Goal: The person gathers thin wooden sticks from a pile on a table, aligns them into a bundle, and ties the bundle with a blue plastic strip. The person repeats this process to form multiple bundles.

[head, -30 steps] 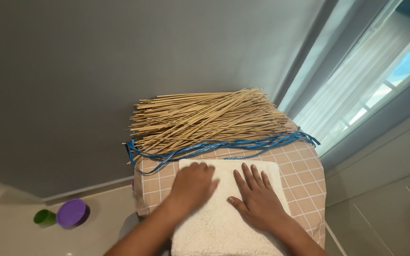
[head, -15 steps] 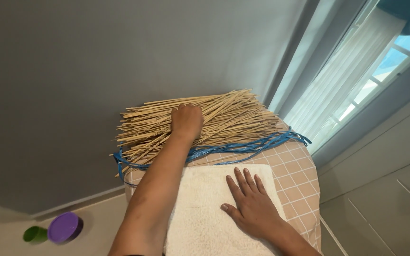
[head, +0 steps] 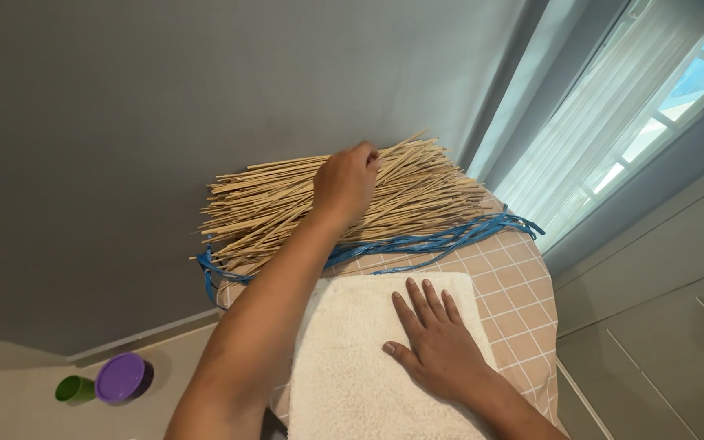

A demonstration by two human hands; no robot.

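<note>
L hand [head: 345, 181] was reaching over the pile of thin wooden sticks [head: 417, 195] at the far end of the checked surface [head: 515, 285], fingers curled, pinching a few. R hand [head: 433, 346] lay flat on the white towel [head: 344, 367], fingers spread. Step looked like picking sticks; next needs a clean lift w/o snagging the blue cords [head: 450, 238].

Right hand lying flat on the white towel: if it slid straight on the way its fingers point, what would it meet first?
Probably the towel's far edge, then the blue cords in front of the stick pile. The right hand points that way; depth is hard to judge.
</note>
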